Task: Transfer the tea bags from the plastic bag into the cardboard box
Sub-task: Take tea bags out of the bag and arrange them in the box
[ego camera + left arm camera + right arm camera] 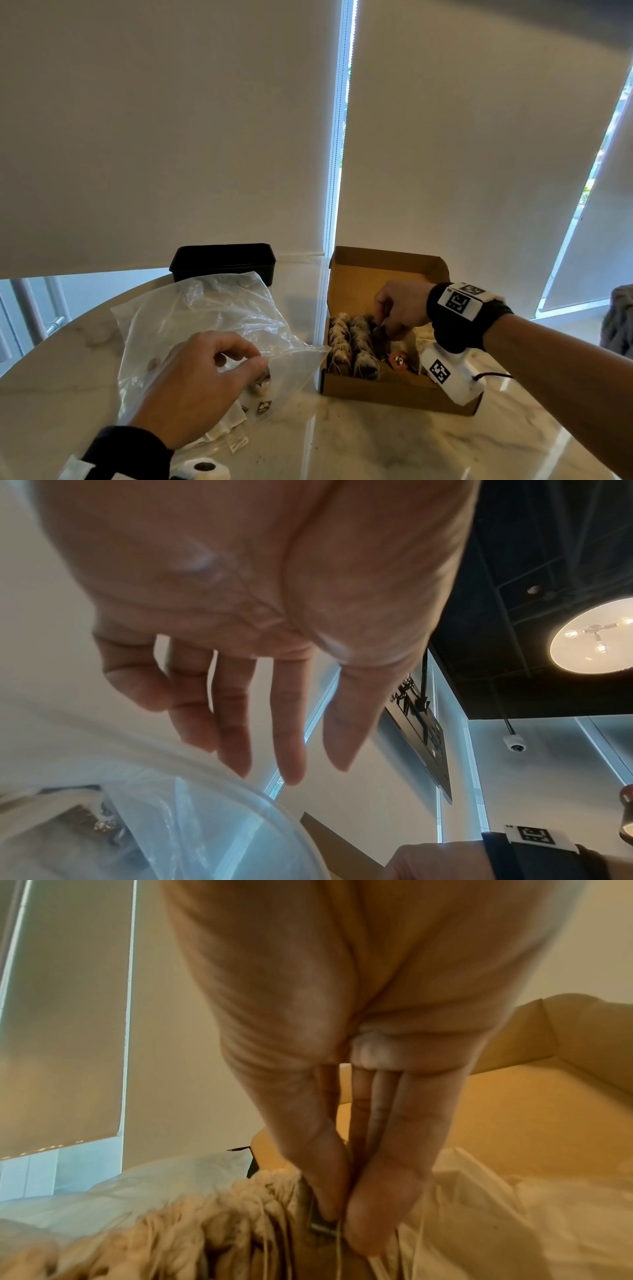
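A clear plastic bag (205, 329) lies on the marble table (376, 442), with a few tea bags (260, 394) left inside near its mouth. My left hand (253, 363) hovers over that mouth. In the left wrist view its fingers (232, 737) are spread and nearly straight, tips at the bag rim (260, 802), holding nothing. The open cardboard box (373, 390) stands to the right, with rows of tea bags (349, 342) in it. My right hand (380, 327) reaches into the box, thumb and fingers pinching one tea bag (322, 1227) beside the rows.
A black rectangular container (222, 262) stands behind the plastic bag at the table's far edge. The box lid (387, 270) stands open toward the blinds. An orange tag (397, 359) and pale paper (496, 1204) lie in the box's right half.
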Available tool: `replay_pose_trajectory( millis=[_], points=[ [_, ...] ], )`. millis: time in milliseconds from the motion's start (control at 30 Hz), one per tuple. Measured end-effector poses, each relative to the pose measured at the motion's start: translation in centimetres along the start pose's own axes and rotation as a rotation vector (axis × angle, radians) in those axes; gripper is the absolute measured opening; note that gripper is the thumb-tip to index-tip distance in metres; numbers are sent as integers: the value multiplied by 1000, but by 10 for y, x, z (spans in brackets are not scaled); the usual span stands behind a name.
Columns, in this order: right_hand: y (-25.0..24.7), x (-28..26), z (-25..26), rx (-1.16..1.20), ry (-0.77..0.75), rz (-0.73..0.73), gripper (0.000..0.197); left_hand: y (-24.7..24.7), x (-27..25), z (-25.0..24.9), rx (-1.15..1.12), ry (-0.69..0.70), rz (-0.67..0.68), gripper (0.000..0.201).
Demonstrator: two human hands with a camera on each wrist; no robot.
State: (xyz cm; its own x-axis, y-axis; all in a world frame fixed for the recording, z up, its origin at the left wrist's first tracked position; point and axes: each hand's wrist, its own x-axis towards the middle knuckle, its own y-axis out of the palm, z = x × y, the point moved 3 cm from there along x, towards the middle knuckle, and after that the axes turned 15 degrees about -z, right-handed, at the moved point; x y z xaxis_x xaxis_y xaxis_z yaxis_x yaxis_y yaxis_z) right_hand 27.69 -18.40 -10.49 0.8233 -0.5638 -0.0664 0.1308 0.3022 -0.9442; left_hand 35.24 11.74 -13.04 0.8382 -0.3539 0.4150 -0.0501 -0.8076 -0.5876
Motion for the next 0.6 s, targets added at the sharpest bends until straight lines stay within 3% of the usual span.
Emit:
replay_pose_trajectory(
  millis=[267,367,500,600],
  points=[
    [7,2,-7,32,5,-9,18,-2,-1,-1,8,-10,17,40],
    [9,3,-4,13,-3,-38,18,0,-1,0,10,-11,34,28],
    [12,4,-2,23,-9,-88,22,0,0,-1,22,-2,36,45],
    [5,2,-4,42,6,-122,29,1,0,0,20,4,34,46]
  ],
)
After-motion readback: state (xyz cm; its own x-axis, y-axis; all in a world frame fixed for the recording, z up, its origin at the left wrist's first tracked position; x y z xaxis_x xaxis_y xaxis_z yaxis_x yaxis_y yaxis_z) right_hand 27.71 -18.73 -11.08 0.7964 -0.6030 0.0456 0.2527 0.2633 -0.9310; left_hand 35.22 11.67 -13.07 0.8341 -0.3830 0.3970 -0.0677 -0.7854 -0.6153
